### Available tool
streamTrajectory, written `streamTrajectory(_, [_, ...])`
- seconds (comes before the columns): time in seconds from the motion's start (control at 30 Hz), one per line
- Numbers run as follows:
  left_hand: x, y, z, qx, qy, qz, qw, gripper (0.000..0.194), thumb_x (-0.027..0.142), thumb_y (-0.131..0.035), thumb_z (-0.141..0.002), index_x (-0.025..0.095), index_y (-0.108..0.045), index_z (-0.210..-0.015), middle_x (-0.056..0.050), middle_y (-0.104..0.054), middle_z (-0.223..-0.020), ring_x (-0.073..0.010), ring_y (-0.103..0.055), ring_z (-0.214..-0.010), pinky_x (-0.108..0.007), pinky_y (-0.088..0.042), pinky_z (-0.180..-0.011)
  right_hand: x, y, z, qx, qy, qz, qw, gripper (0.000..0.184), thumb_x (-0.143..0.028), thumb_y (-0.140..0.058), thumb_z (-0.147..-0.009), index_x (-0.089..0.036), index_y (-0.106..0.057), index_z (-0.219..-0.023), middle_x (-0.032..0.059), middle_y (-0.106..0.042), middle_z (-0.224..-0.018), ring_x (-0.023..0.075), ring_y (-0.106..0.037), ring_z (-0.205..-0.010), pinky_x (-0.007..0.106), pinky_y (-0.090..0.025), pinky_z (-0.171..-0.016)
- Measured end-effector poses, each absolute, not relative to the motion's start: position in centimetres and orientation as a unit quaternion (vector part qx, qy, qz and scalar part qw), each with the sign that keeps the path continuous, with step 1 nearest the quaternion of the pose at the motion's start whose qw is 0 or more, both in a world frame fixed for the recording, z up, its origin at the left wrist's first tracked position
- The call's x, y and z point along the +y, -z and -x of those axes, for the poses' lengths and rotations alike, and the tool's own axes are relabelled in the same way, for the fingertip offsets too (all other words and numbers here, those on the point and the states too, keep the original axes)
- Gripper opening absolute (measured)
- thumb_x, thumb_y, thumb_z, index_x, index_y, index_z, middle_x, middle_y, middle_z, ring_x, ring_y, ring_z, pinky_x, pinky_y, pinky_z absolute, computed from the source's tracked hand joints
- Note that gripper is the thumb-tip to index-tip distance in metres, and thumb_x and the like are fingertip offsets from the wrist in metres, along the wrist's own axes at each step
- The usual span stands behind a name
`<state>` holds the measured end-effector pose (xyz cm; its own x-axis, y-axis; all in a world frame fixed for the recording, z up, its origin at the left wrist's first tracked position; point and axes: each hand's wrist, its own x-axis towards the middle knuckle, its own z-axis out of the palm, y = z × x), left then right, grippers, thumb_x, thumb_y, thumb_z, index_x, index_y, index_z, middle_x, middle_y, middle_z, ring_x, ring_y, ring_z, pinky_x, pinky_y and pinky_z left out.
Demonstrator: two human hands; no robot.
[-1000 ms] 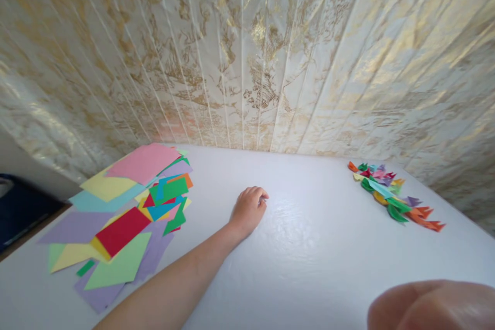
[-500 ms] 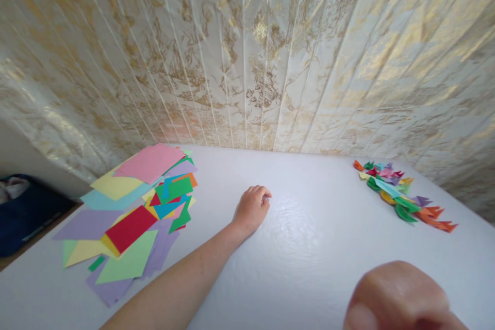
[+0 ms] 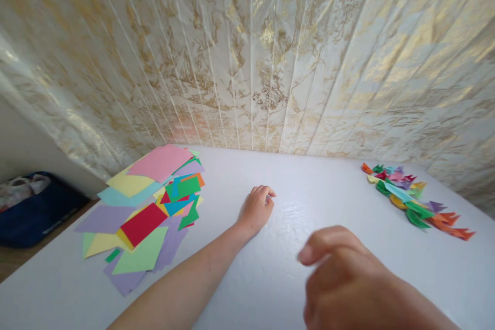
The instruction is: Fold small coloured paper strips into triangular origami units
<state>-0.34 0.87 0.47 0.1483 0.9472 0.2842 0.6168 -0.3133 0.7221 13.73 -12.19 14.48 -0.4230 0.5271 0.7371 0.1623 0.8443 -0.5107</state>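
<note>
My left hand (image 3: pixel 258 210) rests on the white table (image 3: pixel 228 175) near the middle, its fingers loosely curled, with nothing seen in them. Low and close to the camera, my right hand (image 3: pixel 336 273) hovers over the table, slightly blurred. Its index finger is bent and stands a little apart from the other curled fingers; the palm side is hidden. To the left lies a spread of coloured paper, with a pink sheet (image 3: pixel 160 161) at the far end, a red piece (image 3: pixel 144 224) and a light green sheet (image 3: pixel 141 252). Neither hand touches the paper.
Several small folded paper pieces, among them a green one (image 3: pixel 417 216) and an orange one (image 3: pixel 456 228), lie in a cluster at the right. A gold-patterned curtain (image 3: pixel 266 62) hangs behind the table. A dark blue bag (image 3: pixel 38 216) stands at the far left.
My right hand has risen further into view and moved left, toward the middle of the table. My left hand stays at about the same spot. The view has turned slightly left.
</note>
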Motion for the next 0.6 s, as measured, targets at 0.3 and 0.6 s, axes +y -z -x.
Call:
streamTrajectory(0.3, [1.4,-1.3,0.9,0.557,-0.424,-0.662,0.269,0.024,0.002,-0.045,-0.078,0.021,-0.057,-0.086,-0.003,-0.065,-0.098,-0.0154,-0.060,-0.099,-0.031,-0.048,-0.091,-5.4,-5.3,-10.9,-0.814,-0.185,0.357,0.419,0.014,-0.021,-0.039,-0.096,-0.022,-0.053,-0.092,0.0010,-0.059,-0.071,0.0151,-0.055,-0.063,0.027,-0.044,-0.060])
streamTrajectory(0.6, [1.7,-4.0,9.2,0.663,-0.320,-0.673,0.066,0.019,0.016,-0.055,-0.082,0.021,-0.056,-0.100,-0.008,-0.062,-0.109,-0.0234,-0.055,-0.111,-0.039,-0.040,-0.099,-3.2,-0.9,-11.9,-0.796,-0.256,0.439,0.330,0.021,-0.033,-0.038,-0.095,-0.022,-0.055,-0.091,-0.0007,-0.059,-0.068,0.0163,-0.056,-0.062,0.026,-0.043,-0.060])
